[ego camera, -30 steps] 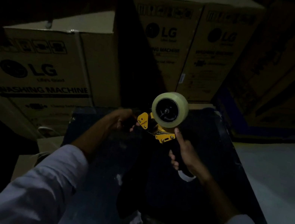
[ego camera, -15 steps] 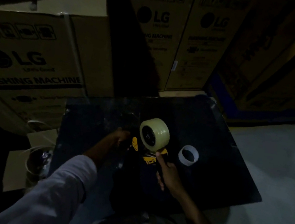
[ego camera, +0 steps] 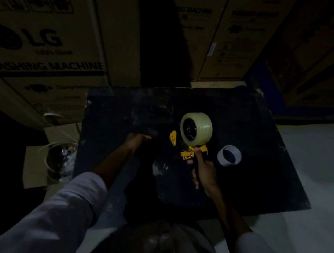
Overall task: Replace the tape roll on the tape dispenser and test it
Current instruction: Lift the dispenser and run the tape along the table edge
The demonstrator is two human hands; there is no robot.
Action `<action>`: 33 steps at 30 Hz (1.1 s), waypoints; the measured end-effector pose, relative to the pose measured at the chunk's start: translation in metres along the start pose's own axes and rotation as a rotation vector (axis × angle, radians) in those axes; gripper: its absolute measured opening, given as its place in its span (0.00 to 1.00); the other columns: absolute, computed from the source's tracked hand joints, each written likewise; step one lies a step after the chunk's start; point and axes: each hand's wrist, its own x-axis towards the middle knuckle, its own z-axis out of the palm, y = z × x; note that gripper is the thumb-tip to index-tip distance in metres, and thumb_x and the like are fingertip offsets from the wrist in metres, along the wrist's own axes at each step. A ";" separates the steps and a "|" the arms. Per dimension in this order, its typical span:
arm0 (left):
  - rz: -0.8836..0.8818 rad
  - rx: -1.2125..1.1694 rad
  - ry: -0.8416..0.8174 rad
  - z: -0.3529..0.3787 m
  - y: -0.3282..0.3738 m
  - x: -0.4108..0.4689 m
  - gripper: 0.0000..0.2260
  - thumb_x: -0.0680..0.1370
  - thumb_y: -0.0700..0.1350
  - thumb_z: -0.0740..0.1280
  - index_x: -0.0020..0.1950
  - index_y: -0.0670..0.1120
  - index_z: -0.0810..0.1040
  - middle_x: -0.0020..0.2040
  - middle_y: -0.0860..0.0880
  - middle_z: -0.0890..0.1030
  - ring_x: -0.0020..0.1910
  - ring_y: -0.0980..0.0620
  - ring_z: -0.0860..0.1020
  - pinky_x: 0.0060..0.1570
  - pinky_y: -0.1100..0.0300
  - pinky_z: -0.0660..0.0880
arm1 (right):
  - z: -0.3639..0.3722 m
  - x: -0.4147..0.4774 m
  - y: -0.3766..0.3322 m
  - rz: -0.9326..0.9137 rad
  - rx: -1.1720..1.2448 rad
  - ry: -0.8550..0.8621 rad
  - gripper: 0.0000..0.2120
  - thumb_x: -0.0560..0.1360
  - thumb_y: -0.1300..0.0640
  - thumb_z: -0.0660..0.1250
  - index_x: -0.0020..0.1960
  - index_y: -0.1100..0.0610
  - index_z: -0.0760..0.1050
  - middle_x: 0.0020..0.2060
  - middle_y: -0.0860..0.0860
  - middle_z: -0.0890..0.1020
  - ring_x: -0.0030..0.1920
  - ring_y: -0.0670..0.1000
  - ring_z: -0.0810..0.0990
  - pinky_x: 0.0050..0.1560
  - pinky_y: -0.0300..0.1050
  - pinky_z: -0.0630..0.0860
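Stage of the task: a full tape roll (ego camera: 196,129) already sits on the hub of the yellow tape dispenser (ego camera: 190,150), while an empty core (ego camera: 229,155) lies flat on the dark table (ego camera: 266,166) just to the right of the right hand (ego camera: 203,170); the replacement therefore appears done, whereas threading the tape end and the test pull appear to remain, as no drawn strip can be made out in the dim light. The right hand is wrapped around the dispenser's handle, the thumb up against the yellow frame, and holds the tool above the table with the roll directly beyond its fingers. The left hand (ego camera: 136,143) sits to the left of the dispenser, apart from it, low over the table; whether it grips anything cannot be told, as it is lost in shadow. Large cartons (ego camera: 43,37) stand beyond both hands, behind the table's far edge.
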 end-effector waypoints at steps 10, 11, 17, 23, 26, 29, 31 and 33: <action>-0.061 0.081 -0.198 0.050 -0.056 -0.070 0.09 0.85 0.45 0.69 0.55 0.43 0.88 0.48 0.42 0.88 0.41 0.45 0.84 0.44 0.51 0.82 | 0.015 0.002 -0.012 -0.004 -0.009 0.054 0.38 0.76 0.18 0.58 0.50 0.50 0.87 0.29 0.55 0.77 0.24 0.54 0.75 0.26 0.45 0.72; -0.156 -0.001 -0.268 0.056 -0.052 -0.070 0.12 0.87 0.50 0.66 0.58 0.44 0.86 0.49 0.44 0.86 0.40 0.48 0.81 0.41 0.55 0.78 | 0.014 0.002 -0.017 -0.011 -0.015 0.050 0.39 0.75 0.18 0.58 0.50 0.50 0.88 0.29 0.56 0.78 0.24 0.55 0.75 0.26 0.46 0.72; -0.362 -0.269 -0.377 0.075 -0.013 -0.048 0.28 0.87 0.65 0.58 0.67 0.42 0.78 0.58 0.44 0.81 0.50 0.48 0.79 0.48 0.52 0.79 | 0.000 -0.003 -0.030 -0.048 -0.035 -0.024 0.39 0.76 0.19 0.60 0.51 0.53 0.88 0.29 0.56 0.77 0.24 0.54 0.73 0.26 0.45 0.70; -0.420 -0.348 -0.354 0.080 -0.008 -0.022 0.20 0.88 0.58 0.62 0.58 0.41 0.79 0.51 0.45 0.81 0.36 0.51 0.75 0.30 0.63 0.77 | -0.014 -0.017 -0.026 -0.028 -0.017 -0.069 0.39 0.78 0.20 0.59 0.53 0.54 0.87 0.30 0.57 0.76 0.23 0.54 0.71 0.26 0.45 0.68; -0.402 -0.332 -0.341 0.082 -0.009 -0.010 0.11 0.88 0.45 0.62 0.53 0.41 0.80 0.44 0.47 0.84 0.29 0.53 0.81 0.27 0.64 0.79 | -0.023 -0.023 -0.023 -0.007 -0.034 -0.097 0.39 0.79 0.21 0.57 0.55 0.56 0.86 0.30 0.56 0.75 0.24 0.54 0.71 0.27 0.45 0.67; -0.361 -0.273 -0.313 0.085 -0.004 -0.003 0.11 0.87 0.39 0.61 0.50 0.38 0.80 0.33 0.46 0.86 0.26 0.52 0.80 0.25 0.65 0.78 | -0.030 -0.024 -0.020 0.028 -0.059 -0.081 0.39 0.80 0.22 0.57 0.55 0.57 0.85 0.30 0.56 0.75 0.24 0.53 0.71 0.27 0.44 0.68; -0.337 -0.220 -0.292 0.085 0.000 0.000 0.11 0.87 0.37 0.61 0.47 0.38 0.79 0.30 0.45 0.84 0.21 0.53 0.79 0.23 0.65 0.77 | -0.034 -0.024 -0.017 0.061 -0.081 -0.071 0.38 0.80 0.23 0.58 0.55 0.57 0.85 0.29 0.55 0.75 0.23 0.54 0.71 0.26 0.44 0.68; -0.306 -0.105 -0.286 0.085 0.005 0.006 0.13 0.87 0.35 0.61 0.44 0.38 0.78 0.32 0.44 0.82 0.20 0.54 0.76 0.22 0.67 0.74 | -0.038 -0.023 -0.007 0.079 -0.100 -0.049 0.38 0.80 0.23 0.59 0.54 0.57 0.85 0.28 0.55 0.75 0.23 0.53 0.70 0.26 0.43 0.67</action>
